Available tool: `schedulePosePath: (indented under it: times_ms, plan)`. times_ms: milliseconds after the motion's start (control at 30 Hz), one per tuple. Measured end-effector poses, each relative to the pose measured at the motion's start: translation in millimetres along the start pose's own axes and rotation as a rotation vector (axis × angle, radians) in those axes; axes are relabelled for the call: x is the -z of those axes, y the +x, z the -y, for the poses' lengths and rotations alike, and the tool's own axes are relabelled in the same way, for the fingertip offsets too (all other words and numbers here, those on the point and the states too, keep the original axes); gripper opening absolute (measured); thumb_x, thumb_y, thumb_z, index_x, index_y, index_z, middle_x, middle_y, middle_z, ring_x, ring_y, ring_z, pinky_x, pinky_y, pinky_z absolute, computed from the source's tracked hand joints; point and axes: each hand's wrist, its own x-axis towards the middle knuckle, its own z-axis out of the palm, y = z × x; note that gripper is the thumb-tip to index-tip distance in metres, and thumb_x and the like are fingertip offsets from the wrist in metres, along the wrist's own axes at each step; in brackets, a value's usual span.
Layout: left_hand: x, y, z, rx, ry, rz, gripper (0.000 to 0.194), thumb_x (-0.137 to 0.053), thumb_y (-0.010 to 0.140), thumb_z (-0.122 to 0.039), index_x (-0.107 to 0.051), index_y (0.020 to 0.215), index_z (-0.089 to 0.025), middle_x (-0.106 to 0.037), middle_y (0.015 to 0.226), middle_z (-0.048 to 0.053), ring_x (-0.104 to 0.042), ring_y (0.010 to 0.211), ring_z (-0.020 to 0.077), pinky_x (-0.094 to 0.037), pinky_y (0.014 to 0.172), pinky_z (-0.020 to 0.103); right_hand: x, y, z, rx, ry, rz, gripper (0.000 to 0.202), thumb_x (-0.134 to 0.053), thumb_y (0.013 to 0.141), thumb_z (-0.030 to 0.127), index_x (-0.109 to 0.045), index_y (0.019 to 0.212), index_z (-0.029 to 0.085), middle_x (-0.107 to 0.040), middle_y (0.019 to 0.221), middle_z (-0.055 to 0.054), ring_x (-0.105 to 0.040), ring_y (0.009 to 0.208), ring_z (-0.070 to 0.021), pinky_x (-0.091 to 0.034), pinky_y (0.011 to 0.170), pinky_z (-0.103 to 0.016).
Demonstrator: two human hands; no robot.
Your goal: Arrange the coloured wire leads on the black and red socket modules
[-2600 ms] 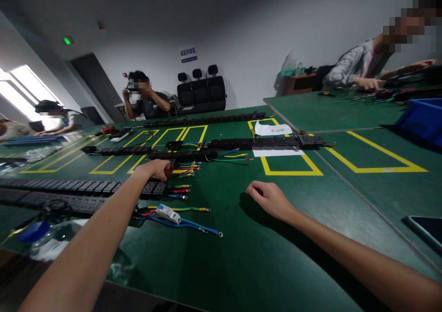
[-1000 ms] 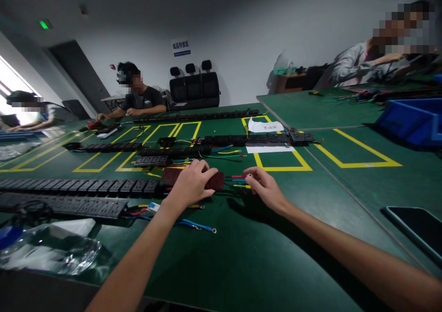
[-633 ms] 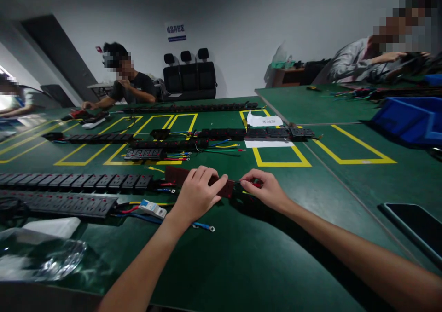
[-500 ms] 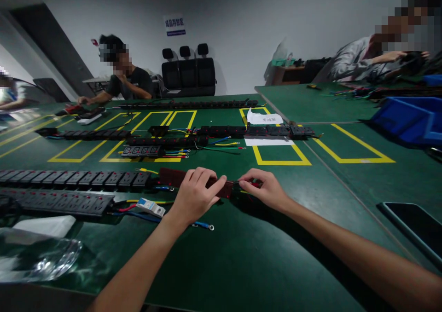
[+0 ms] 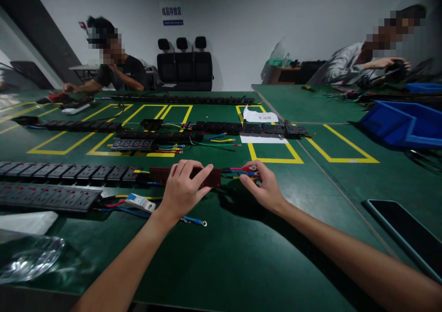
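Note:
My left hand [image 5: 181, 185] is closed over a dark red-brown strip [image 5: 215, 177] with small red dots, its fingers wrapping the top and the thumb along the near side. From the strip's right end come several wires [image 5: 236, 170], red, blue and dark, with ring terminals. My right hand [image 5: 265, 187] holds these wires near their tips between thumb and fingers; the exact grip is partly hidden. Left of the strip lies a black socket strip [image 5: 90, 173]. A second socket strip [image 5: 51, 198] is nearer me, its wires joined to a white breaker [image 5: 141, 202].
More socket strips [image 5: 221, 128] with loose wires lie across the green table [image 5: 235, 257] among yellow tape outlines. A phone [image 5: 404, 234] and a blue bin [image 5: 400, 125] are on the right, a clear bottle [image 5: 31, 257] at lower left. Two people sit beyond.
The red and blue wires with their ring terminals now show at my right fingers, which have opened a little around them. My left hand stays on the strip. The whole view has shifted slightly.

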Motion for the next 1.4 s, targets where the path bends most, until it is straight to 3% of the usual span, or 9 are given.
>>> schedulePosePath:
  times_ms: [233, 400, 700, 1200, 1400]
  plan:
    - [-1.8, 0.6, 0.9, 0.006, -0.013, 0.013, 0.055, -0.083, 0.079, -0.028, -0.062, 0.130, -0.022, -0.064, 0.109, 0.011, -0.058, 0.101, 0.0296, -0.047, 0.084, 0.043, -0.1, 4.0, -4.6, -0.071, 0.081, -0.008, 0.025, -0.064, 0.088, 0.046, -0.058, 0.083, 0.022, -0.053, 0.068, 0.002, -0.046, 0.059, -0.0143, -0.036, 0.055, -0.027]
    - [-1.7, 0.7, -0.7, 0.063, -0.037, -0.002, 0.056, -0.082, 0.079, -0.026, -0.061, 0.132, -0.025, -0.065, 0.111, 0.010, -0.058, 0.104, 0.0292, -0.048, 0.086, 0.043, -0.3, 3.7, -3.9, -0.098, 0.163, -0.070, 0.022, -0.060, 0.088, 0.044, -0.058, 0.087, 0.022, -0.057, 0.074, 0.000, -0.048, 0.060, -0.0148, -0.039, 0.055, -0.027]
    - [-4.7, 1.0, -2.4, 0.089, -0.090, 0.015, 0.059, -0.083, 0.077, -0.024, -0.062, 0.132, -0.023, -0.064, 0.112, 0.011, -0.058, 0.105, 0.0298, -0.049, 0.088, 0.045, 0.4, 8.3, -9.7, -0.207, 0.284, -0.122, 0.027, -0.053, 0.090, 0.046, -0.058, 0.078, 0.023, -0.050, 0.061, 0.001, -0.046, 0.053, -0.0154, -0.035, 0.046, -0.027]
    - [-4.6, 0.7, -2.8, 0.090, -0.103, 0.032, 0.059, -0.084, 0.077, -0.026, -0.062, 0.132, -0.019, -0.064, 0.112, 0.011, -0.057, 0.106, 0.0301, -0.049, 0.089, 0.045, 0.3, 10.3, -9.0, -0.216, 0.317, -0.115, 0.029, -0.052, 0.090, 0.045, -0.057, 0.073, 0.022, -0.048, 0.060, 0.002, -0.046, 0.048, -0.0126, -0.037, 0.042, -0.025]
    - [-4.8, 0.3, -2.2, 0.094, -0.098, 0.045, 0.057, -0.082, 0.080, -0.029, -0.061, 0.132, -0.024, -0.064, 0.113, 0.010, -0.057, 0.106, 0.0298, -0.049, 0.089, 0.044, 0.1, 8.9, -7.3, -0.247, 0.295, -0.068, 0.031, -0.050, 0.091, 0.050, -0.056, 0.078, 0.023, -0.048, 0.061, 0.003, -0.047, 0.047, -0.0127, -0.039, 0.042, -0.025]
